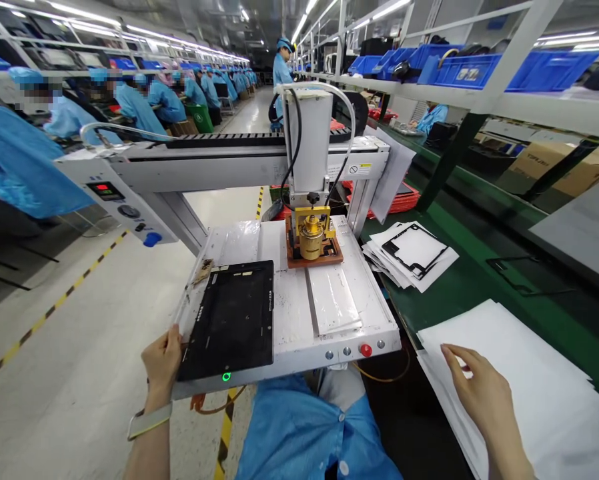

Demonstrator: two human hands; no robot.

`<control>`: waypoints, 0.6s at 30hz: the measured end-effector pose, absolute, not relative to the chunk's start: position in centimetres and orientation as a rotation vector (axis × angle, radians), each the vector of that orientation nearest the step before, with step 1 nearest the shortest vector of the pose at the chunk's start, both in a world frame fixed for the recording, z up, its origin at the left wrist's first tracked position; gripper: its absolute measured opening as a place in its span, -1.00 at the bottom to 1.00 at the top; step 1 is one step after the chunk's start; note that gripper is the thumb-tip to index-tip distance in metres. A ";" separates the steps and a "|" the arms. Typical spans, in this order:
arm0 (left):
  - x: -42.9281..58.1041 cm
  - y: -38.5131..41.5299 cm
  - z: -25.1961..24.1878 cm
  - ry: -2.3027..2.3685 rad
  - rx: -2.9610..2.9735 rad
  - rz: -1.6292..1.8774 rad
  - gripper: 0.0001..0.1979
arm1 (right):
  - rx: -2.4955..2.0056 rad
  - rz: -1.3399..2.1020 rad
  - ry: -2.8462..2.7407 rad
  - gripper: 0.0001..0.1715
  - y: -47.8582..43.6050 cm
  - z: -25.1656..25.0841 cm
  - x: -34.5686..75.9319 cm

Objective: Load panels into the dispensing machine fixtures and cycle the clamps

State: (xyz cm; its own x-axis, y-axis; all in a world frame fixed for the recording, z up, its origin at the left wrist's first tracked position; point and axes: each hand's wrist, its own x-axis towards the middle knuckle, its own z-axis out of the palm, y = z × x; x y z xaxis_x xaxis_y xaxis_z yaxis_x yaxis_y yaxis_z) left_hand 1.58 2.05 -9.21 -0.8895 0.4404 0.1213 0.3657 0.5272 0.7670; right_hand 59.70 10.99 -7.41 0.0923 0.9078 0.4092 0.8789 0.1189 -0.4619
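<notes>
My left hand [162, 360] is at the left edge of a white machine bed [289, 320], its fingers curled closed. What is inside them, if anything, is hidden. Beside it, a flat black plate [232, 317] lies on the bed. My right hand [482, 393] hovers over or touches a stack of white sheets [524, 360], thumb and forefinger pinched together at the tips. Anything between them is too small to make out. Under the machine's head [312, 140], a brass cylinder [311, 239] sits above a reddish-brown block [299, 259].
Black thin frames [414, 250] lie on white sheets at the right, and another black frame [517, 280] rests on the green bench [459, 293]. A red button [365, 350] is on the bed's front edge. Blue bins [469, 70] line the shelf. People in blue [159, 100] sit leftward.
</notes>
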 end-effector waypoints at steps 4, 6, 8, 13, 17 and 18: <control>1.3 1.7 -10.0 2.689 0.831 1.298 -0.56 | -1.452 0.303 -1.800 -0.17 16.2 -6.0 53.7; 1.2 1.6 -10.3 2.675 0.862 1.322 -0.56 | -1.387 0.441 -1.818 -0.10 19.3 -6.2 50.7; 1.1 1.6 -10.6 2.650 0.886 1.359 -0.55 | -1.374 0.529 -1.814 -0.01 21.8 -6.8 48.2; 0.7 1.6 -11.4 2.615 0.900 1.466 -0.53 | -1.350 0.560 -1.776 0.02 24.0 -8.5 45.8; 0.2 1.8 -12.0 2.615 0.887 1.502 -0.54 | -1.351 0.550 -1.744 0.01 23.5 -9.1 46.4; 0.1 1.8 -12.1 2.618 0.884 1.501 -0.54 | -1.360 0.548 -1.739 0.01 23.3 -9.1 46.5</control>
